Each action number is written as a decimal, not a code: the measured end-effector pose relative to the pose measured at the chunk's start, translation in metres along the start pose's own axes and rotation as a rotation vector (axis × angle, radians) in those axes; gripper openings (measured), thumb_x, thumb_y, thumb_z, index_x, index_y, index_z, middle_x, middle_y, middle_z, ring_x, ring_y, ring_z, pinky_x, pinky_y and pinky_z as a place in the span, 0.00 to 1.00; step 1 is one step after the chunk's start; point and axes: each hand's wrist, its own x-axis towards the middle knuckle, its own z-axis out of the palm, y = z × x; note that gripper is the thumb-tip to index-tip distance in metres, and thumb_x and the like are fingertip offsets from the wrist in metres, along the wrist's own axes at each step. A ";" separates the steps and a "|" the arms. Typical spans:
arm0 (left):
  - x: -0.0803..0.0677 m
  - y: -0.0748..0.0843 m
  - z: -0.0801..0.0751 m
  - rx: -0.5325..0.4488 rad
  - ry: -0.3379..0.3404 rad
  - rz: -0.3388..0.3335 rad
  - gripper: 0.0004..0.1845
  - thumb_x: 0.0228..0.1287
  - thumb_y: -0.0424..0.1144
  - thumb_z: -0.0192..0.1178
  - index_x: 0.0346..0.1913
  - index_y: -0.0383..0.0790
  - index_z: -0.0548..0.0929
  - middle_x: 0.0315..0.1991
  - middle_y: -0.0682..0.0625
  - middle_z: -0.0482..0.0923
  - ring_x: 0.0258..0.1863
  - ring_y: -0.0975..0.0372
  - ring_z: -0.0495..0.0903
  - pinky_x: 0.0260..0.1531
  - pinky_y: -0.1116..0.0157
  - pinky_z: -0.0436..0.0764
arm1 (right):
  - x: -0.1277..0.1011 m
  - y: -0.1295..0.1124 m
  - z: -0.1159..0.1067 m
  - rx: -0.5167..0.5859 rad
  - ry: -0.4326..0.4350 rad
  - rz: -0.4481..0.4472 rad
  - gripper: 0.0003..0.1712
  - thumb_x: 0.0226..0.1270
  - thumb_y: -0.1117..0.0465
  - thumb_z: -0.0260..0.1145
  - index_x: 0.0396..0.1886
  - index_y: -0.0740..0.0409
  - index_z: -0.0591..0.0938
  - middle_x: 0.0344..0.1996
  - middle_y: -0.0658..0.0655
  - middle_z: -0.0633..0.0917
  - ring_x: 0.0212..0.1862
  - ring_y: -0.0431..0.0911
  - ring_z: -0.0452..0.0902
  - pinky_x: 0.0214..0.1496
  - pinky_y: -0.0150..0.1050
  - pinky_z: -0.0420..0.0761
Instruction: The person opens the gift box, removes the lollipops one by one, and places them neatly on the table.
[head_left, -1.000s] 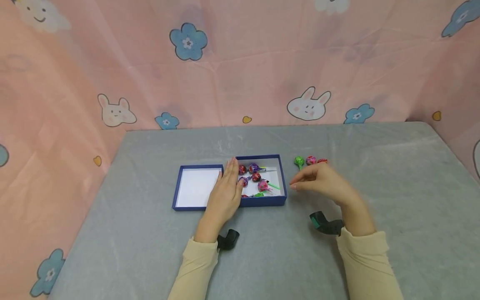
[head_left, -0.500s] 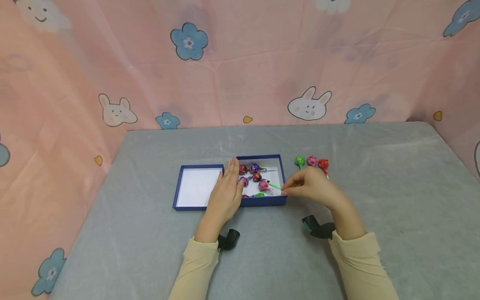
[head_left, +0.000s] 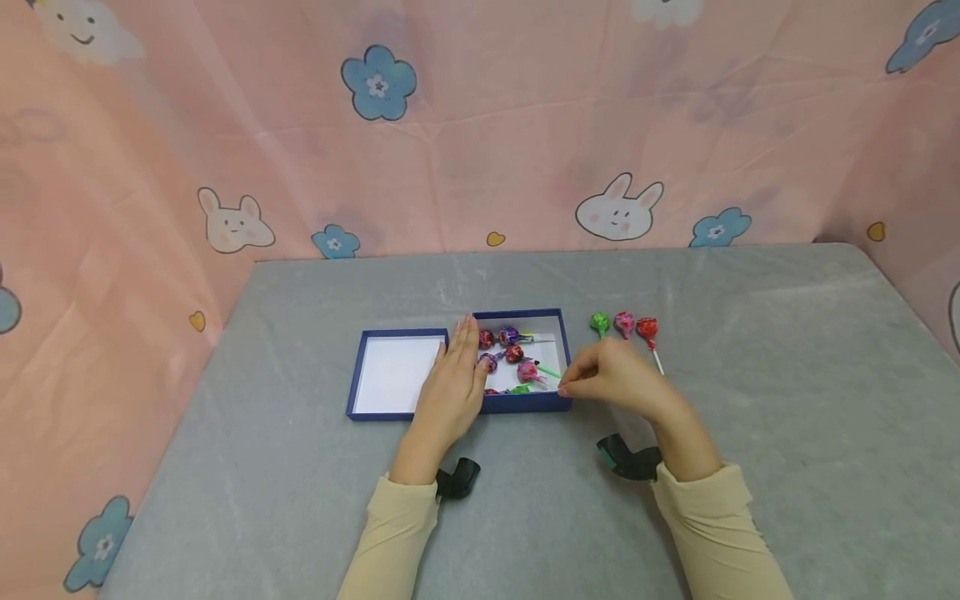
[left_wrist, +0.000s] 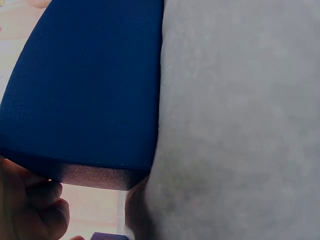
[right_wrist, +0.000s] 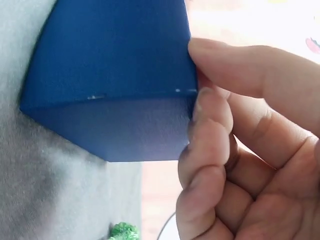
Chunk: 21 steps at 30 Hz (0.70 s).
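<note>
The box (head_left: pixel 527 403) sits on the worktop (head_left: pixel 525 508) between the hands, and the right hand (head_left: pixel 618 371) meets it at the near right corner, its fingers (right_wrist: pixel 210 125) seemingly pinching the rim there, thumb on top. The left hand (head_left: pixel 450 387) lies along the opposite end, fingers straight, close together and clamped on nothing visible; it covers enough that the box's long axis is hard to judge. A green lollipop (head_left: pixel 599 322), a pink lollipop (head_left: pixel 624 322) and a red lollipop (head_left: pixel 647 327) lie in a row off the box's right end, just beyond the right hand, which is much the nearer of the two. The red one's white stick points back toward the person, slightly rightward; the right hand partly hides the other sticks. The box looks like stiff card, square-cornered, matt blue outside (pale scuffs mark one corner edge) and white within. Inside, more lollipops (head_left: pixel 513 354) lie at mixed angles, round heads in shiny, crinkled wrappers on thin sticks. What looks like a shallow lid (head_left: pixel 393 372), blue-rimmed and white inside, lies to the left. The worktop is mottled grey; behind hangs creased pink cloth (head_left: pixel 487 158).
</note>
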 end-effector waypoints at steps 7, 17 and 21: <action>0.000 -0.001 0.000 -0.004 0.002 0.006 0.29 0.75 0.41 0.40 0.72 0.29 0.51 0.73 0.40 0.48 0.72 0.52 0.48 0.68 0.50 0.50 | -0.003 0.005 -0.004 0.058 0.152 0.059 0.03 0.54 0.69 0.69 0.24 0.64 0.86 0.23 0.52 0.84 0.27 0.44 0.74 0.30 0.35 0.76; 0.000 0.000 0.000 -0.004 0.006 0.006 0.29 0.75 0.41 0.41 0.72 0.29 0.51 0.73 0.40 0.48 0.72 0.51 0.49 0.68 0.50 0.51 | -0.020 0.019 -0.032 0.136 0.167 0.087 0.05 0.59 0.68 0.66 0.28 0.69 0.83 0.25 0.55 0.80 0.29 0.44 0.73 0.33 0.33 0.76; 0.000 0.000 0.000 -0.004 0.003 0.002 0.29 0.75 0.40 0.41 0.72 0.29 0.51 0.73 0.41 0.47 0.72 0.52 0.48 0.68 0.50 0.51 | -0.024 0.024 -0.037 0.108 0.076 0.099 0.04 0.58 0.69 0.65 0.28 0.67 0.84 0.26 0.56 0.82 0.30 0.46 0.73 0.34 0.35 0.76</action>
